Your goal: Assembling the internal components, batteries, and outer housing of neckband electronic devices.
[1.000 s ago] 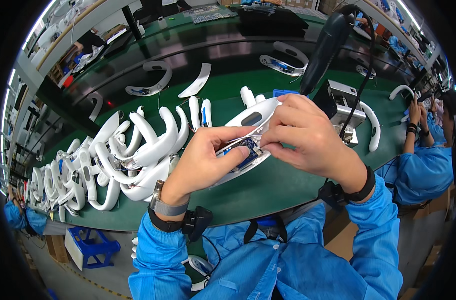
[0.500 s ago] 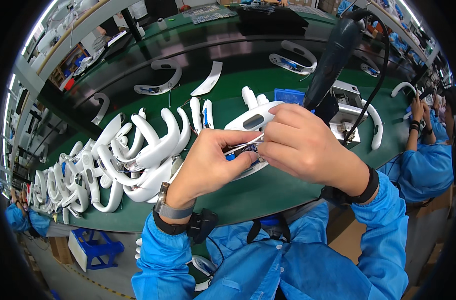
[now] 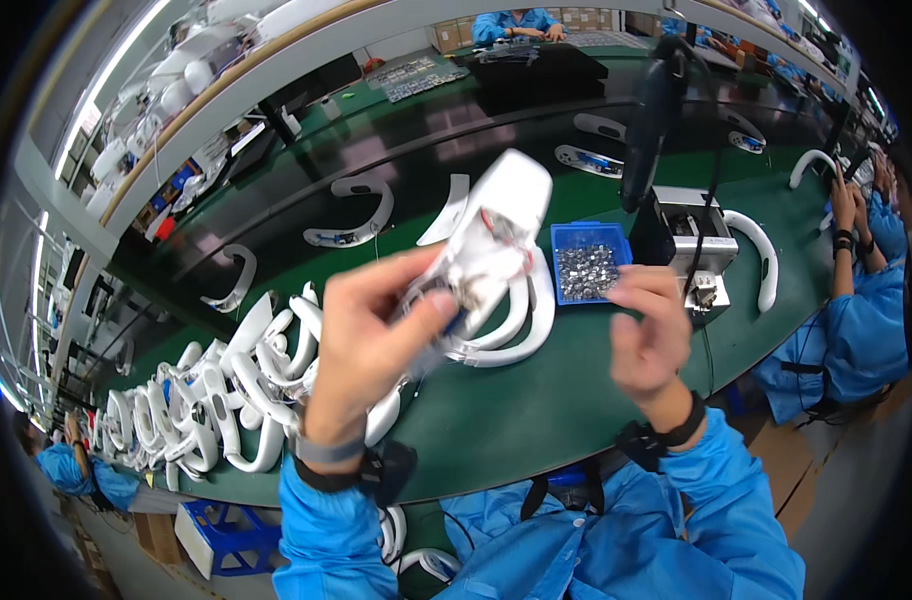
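My left hand is closed around a white curved plastic housing, tilted up, with thin red wires and parts showing on its inner side; motion blurs it. My right hand hovers at the near right corner of a blue tray, thumb and fingers apart with nothing visible between them. Small shiny metal parts fill much of that tray. Behind the held housing, white curved pieces lie on the green table.
A long heap of white housings spreads along the table's left. A dark cylindrical tool hangs above a grey metal machine. Another white curved piece lies beside it. A co-worker in blue sits at right.
Both hands were together on the housing. The right hand has let go and moved right to the tray, while the left hand has tilted the housing upward. The head view has shifted.
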The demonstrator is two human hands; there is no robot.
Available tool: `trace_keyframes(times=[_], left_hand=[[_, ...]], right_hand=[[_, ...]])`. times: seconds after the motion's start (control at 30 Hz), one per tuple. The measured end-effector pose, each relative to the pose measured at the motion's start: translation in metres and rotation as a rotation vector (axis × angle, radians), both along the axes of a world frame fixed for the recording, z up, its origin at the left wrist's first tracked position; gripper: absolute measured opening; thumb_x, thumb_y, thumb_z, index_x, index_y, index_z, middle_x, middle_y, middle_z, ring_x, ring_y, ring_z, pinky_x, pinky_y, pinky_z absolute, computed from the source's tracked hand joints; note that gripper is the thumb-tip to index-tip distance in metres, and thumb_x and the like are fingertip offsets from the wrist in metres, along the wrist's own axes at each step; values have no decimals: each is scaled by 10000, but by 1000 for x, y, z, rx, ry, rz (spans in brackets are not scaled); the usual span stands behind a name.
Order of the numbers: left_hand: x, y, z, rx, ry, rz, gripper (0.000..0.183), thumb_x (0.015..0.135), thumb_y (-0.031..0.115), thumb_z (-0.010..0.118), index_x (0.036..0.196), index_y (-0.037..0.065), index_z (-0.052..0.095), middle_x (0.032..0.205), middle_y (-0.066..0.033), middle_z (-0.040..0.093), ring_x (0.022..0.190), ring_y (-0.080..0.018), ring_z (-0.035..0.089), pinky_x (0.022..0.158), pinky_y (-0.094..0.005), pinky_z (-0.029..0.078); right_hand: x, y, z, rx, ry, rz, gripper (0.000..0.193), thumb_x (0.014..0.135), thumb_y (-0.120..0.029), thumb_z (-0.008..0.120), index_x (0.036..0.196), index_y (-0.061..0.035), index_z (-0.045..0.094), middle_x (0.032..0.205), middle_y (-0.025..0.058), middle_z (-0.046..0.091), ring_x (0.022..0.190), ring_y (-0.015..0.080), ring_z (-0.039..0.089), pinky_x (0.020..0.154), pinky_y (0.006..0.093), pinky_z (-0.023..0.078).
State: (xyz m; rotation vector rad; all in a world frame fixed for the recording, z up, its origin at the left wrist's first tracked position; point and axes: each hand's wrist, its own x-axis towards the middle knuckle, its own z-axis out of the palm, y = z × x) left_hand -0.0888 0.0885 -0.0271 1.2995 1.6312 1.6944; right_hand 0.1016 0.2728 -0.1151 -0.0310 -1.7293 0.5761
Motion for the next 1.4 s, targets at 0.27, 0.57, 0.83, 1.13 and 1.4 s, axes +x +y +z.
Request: trace_keyframes(times=[0.27,0.57,0.83,1.13,1.4], left_hand=[[-127,177,-40,-138,1225,63,236,767,-32,635,964,57,730,869,-162,712,849,-359,662,784,-433,511],[-188,299,-125,-156,1441,-339,284,732,-59,634,940,132,668,869,-45,683,962,-275,622,926,-435,473],[-198,348,-140,-46,1590,-152,59,808,96,620,848,126,651,883,-53,639,974,-243,604,993,-409,452],[-196,351,-159,-196,1486,226,538,874,57,528,1410,97,502,1295,-233,559,1231,-389,534,1042,-462,442],[-314,244,-157,-929,1024,275,440,927,334,556,1193,-5,651,1130,-269,679,1087,-411,645,955,-477,495]], right_hand=[[-61,26,-70,-382,-102,-5,118,856,32,607,915,-26,692,753,103,624,741,279,594,689,363,465],[-55,40,-112,-387,-235,-65,146,893,25,578,934,-18,712,764,91,664,663,210,616,637,325,472],[-72,45,-117,-438,-226,50,137,873,25,590,971,-24,673,737,86,610,710,233,574,666,361,458],[-65,44,-98,-462,-287,29,156,852,38,605,944,-16,719,725,102,635,644,224,598,623,340,473],[-65,40,-100,-592,-290,56,163,875,32,606,968,-26,727,602,42,577,474,86,476,454,265,357]])
